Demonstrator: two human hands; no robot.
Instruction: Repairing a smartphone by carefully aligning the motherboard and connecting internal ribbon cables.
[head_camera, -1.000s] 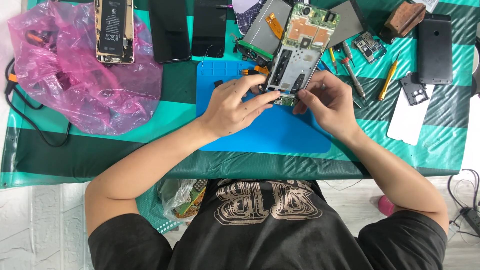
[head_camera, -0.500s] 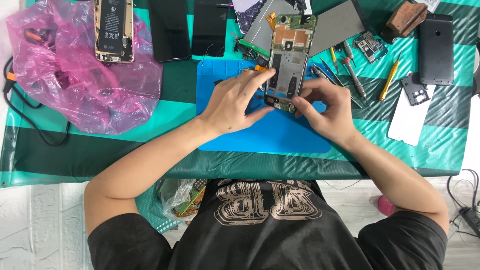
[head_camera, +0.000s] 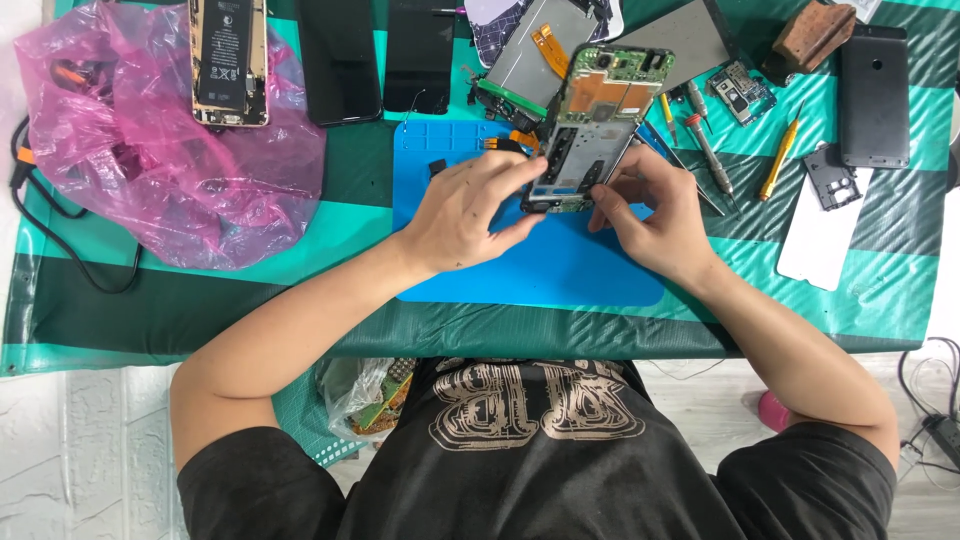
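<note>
At the upper centre of the frame, both hands grip an opened smartphone with exposed green circuit board and copper shielding, tilted up off the blue rectangular silicone work mat so its insides face the camera. The left hand pinches the phone's lower left edge; the right hand clamps the lower right, steadying it. Yellow-handled screwdrivers lie just right, within reach. A crumpled pink plastic bag sits at upper left.

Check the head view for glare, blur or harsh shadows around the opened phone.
Head view: even, soft light; the opened phone and both hands, left hand and right hand, look sharp; faint sheen on the pink plastic bag; no harsh shadows.
</note>
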